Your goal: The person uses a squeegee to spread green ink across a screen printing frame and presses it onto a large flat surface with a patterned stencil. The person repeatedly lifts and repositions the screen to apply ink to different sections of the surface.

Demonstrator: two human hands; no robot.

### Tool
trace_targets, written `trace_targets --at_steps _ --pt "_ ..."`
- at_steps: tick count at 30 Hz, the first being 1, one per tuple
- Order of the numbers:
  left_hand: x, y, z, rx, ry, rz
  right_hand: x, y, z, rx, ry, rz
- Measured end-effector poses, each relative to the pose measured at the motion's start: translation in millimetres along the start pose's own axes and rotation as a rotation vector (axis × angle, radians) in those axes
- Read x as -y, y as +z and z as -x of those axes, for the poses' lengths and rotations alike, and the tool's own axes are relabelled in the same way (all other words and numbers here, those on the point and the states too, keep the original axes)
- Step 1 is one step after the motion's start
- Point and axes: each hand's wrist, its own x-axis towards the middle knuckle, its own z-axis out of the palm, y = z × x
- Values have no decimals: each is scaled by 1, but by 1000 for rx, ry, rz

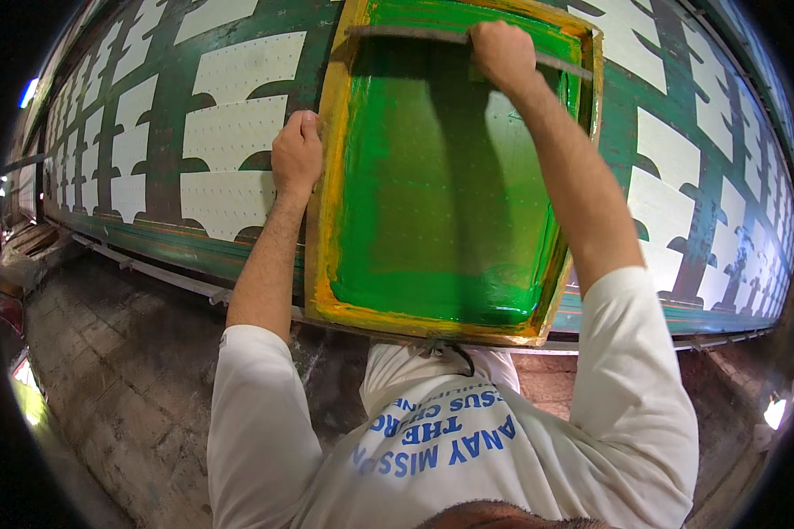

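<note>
A screen-printing frame (432, 329), edged in yellow-stained tape, lies in front of me with its mesh coated in wet green ink (397, 220). Near its far end a long, thin squeegee (406, 33) spans the frame from side to side. My right hand (503, 55) is wrapped round the squeegee, right of its middle, and hides that part of it. Beside the frame's left edge, my left hand (297, 154) is closed with its fingers curled against that edge and the thumb uppermost. The shadow of my right arm falls across the mesh.
The frame rests on a long dark green table (163, 189). White cut pieces dotted with small holes (234, 132) lie in rows to its left, and more white pieces (662, 207) to its right. A rail (172, 275) runs along the near edge, above a grey paved floor (123, 353).
</note>
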Motion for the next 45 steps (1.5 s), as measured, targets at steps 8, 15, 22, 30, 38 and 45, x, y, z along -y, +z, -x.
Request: trace_targets --at_steps 8,15,22,30,38,45 --pt "-9 -3 1 -33 20 -76 -5 -10 11 -46 -34 -43" --pt "-9 -1 3 -30 -26 -73 -50 -11 -24 -205 -76 53" --pt "-6 -1 4 -11 -35 -102 -73 14 -51 -191 37 33" --pt "-1 0 0 30 -13 -78 -21 -3 4 -16 292 1" --pt "-2 2 -2 0 79 -117 49 -14 127 36 501 -91" --pt "-12 -5 0 76 0 -117 114 -29 259 183 546 -124"
